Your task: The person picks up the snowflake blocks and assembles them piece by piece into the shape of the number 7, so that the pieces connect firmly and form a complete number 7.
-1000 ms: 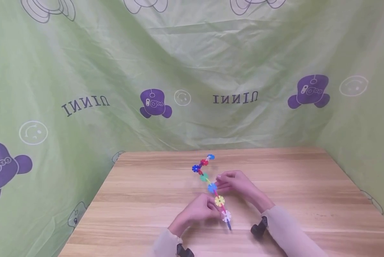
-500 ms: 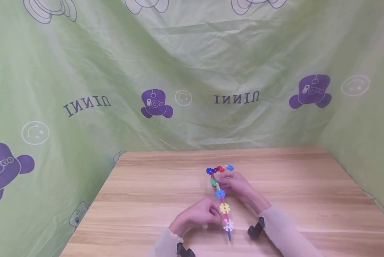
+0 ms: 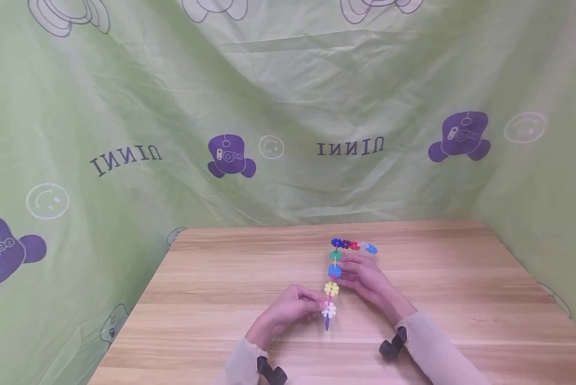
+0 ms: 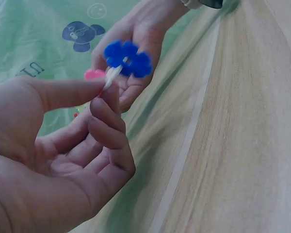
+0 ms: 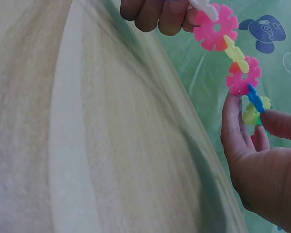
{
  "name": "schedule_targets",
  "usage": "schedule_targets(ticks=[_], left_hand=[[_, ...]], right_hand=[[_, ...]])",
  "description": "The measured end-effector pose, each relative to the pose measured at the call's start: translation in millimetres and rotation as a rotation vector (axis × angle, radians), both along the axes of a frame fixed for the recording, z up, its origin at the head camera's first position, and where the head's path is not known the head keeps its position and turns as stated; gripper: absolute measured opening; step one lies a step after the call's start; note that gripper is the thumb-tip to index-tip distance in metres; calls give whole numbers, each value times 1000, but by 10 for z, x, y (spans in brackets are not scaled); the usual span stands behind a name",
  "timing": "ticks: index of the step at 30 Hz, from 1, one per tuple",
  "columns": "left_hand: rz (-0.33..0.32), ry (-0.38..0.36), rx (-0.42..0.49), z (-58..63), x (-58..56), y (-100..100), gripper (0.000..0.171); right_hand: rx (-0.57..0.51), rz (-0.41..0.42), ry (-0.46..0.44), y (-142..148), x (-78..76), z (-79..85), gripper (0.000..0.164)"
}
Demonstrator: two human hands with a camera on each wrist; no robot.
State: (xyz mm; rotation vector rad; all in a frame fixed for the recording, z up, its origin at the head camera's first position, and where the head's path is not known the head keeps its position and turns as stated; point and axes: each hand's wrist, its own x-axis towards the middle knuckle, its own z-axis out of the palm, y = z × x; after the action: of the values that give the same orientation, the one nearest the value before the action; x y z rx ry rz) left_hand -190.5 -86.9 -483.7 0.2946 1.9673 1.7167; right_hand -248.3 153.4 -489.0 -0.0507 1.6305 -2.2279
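A chain of interlocking plastic snowflake discs [image 3: 331, 289] in several colours runs away from the person in the head view, its far part bending off to the right. My left hand [image 3: 288, 310] pinches the white disc [image 4: 111, 77] between thumb and forefinger; the dark blue end disc [image 4: 128, 59] sticks out beyond the fingertips. Farther along, my right hand [image 3: 369, 280] holds the chain from the right side. Its thumb is at the light blue disc [image 5: 255, 99] and a finger touches the pink disc [image 5: 244, 77] in the right wrist view.
A wooden table [image 3: 210, 299] lies under both hands. Behind and beside it hangs a green printed cloth [image 3: 288, 187]. Dark wrist devices [image 3: 392, 345] sit at the cuffs of the light sleeves [image 3: 437, 347].
The chain's far end has swung from the left across to the right. Its near end has moved away from the person, the left hand still pinching it and the right hand staying alongside.
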Motion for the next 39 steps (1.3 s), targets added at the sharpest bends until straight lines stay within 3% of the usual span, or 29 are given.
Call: schedule_targets(ticks=[4, 11, 18, 22, 31, 36, 39], left_hand=[[45, -52, 41, -18, -12, -2, 22], [41, -101, 75, -38, -13, 4, 23], [78, -136, 43, -12, -9, 30, 32], [73, -109, 7, 21, 8, 57, 37], [-35, -44, -4, 67, 46, 84, 38], [-42, -38, -23, 62, 7, 50, 36], [-13, -20, -58, 81, -62, -10, 35]], right_hand=[[-44, 2, -36, 40, 12, -15, 57], [-120, 1, -94, 92, 29, -24, 69], [-68, 0, -88, 99, 61, -16, 66], [-28, -23, -92, 95, 70, -7, 65], [-3, -13, -69, 57, 87, -11, 52], [4, 6, -60, 27, 97, -6, 41], [54, 8, -48, 4, 115, 26, 41]])
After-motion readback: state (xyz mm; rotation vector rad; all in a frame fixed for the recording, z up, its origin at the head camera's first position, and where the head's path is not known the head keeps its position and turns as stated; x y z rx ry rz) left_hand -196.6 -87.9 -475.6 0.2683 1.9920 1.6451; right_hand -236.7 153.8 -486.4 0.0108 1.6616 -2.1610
